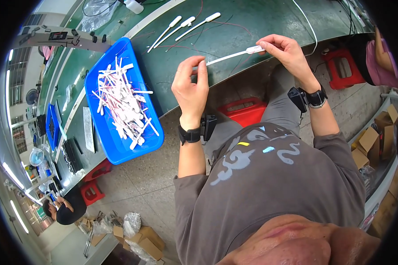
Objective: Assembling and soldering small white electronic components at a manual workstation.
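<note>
Between my two hands, just above the near edge of the green table (pixel 159 90), is a slim white plastic stick (pixel 229 57) with a wider flat head. My right hand (pixel 289 55) pinches the wide head between thumb and fingers. At the thin end, the thumb and index finger of my left hand (pixel 191 86) close on the tip, which they partly hide. Three similar white sticks (pixel 190 32) lie side by side further back on the table, with thin red and dark wires near them.
Left of my hands, a blue plastic bin (pixel 152 148) holds a heap of white sticks and red wires. A white cable (pixel 311 26) curves over the table at the right. Red stools (pixel 342 68) stand on the floor, and people sit at far left and right. Cardboard boxes (pixel 378 139) lie at right.
</note>
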